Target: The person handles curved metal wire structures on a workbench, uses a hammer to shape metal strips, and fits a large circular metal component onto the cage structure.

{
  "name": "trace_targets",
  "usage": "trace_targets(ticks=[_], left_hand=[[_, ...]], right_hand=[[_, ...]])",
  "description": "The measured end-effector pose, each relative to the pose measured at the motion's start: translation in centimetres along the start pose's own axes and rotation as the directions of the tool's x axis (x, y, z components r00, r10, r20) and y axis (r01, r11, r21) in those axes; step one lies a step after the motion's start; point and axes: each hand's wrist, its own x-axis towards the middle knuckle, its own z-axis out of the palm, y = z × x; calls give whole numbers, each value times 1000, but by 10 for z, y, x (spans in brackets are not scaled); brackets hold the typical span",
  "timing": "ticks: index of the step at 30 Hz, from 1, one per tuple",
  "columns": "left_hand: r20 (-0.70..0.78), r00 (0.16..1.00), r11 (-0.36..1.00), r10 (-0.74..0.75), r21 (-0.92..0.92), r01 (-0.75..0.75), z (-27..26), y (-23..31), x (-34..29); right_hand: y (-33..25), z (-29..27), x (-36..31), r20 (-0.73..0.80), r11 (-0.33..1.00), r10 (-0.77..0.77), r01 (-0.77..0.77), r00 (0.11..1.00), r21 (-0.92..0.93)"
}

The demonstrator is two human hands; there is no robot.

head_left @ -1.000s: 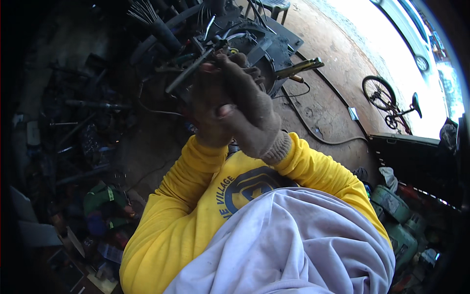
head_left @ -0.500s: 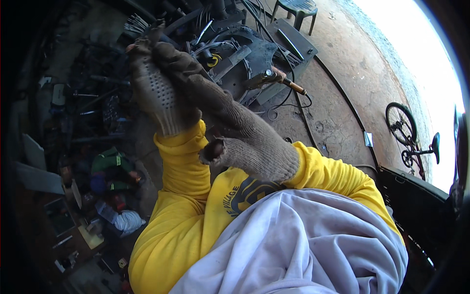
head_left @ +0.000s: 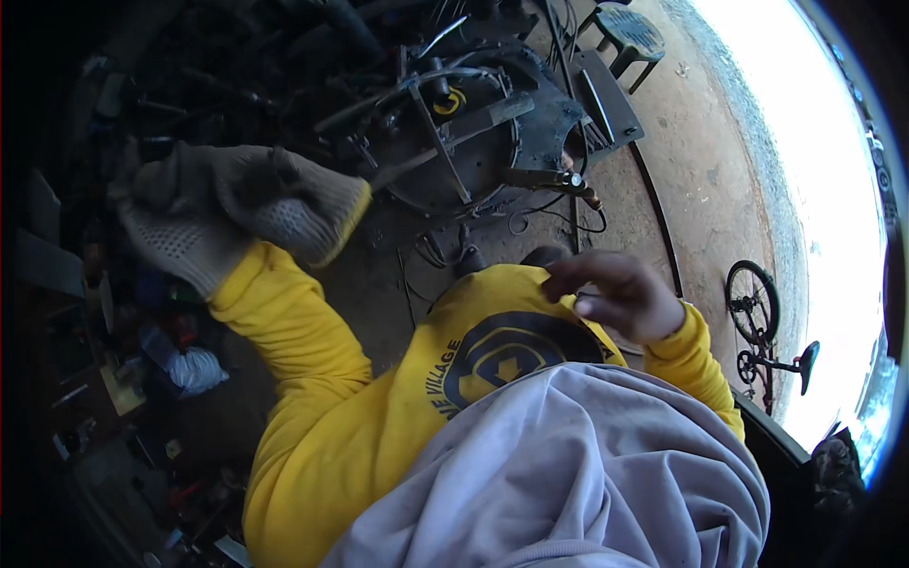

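My left hand [head_left: 175, 222] wears a worn grey knit work glove with dotted grip spots. Its fingers are closed on a second grey glove [head_left: 298, 204], which hangs off to the right with its yellow-edged cuff outermost. My right hand [head_left: 625, 295] is bare and slightly blurred, in front of the yellow sweatshirt [head_left: 379, 417]. Its fingers are loosely bent and apart, with nothing in them. Beyond the hands is a dark metal worktable [head_left: 402, 175] with a frame of welded bars [head_left: 440, 142] on it.
A yellow ring [head_left: 450, 100] shows among the bars. Cables [head_left: 653, 213] run over the floor at the right. A plastic stool [head_left: 630, 33] stands far back and a bicycle [head_left: 755, 303] at the right. Dim clutter, with a white bundle [head_left: 197, 370], fills the left.
The glove has come off my right hand and is now in my left. The hands have parted: the left went left and nearer, the right came back toward my body.
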Motion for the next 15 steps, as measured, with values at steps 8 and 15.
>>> trace_targets(ticks=[8, 15], left_hand=[[-455, 857, 373, 243, 859, 350, -5, -61, -79], [-472, 801, 5, 369, 862, 506, -54, -169, -113]], right_hand=[[19, -132, -44, -680, 994, 96, -28, 727, 110], [81, -242, 55, -539, 991, 123, -127, 834, 30]])
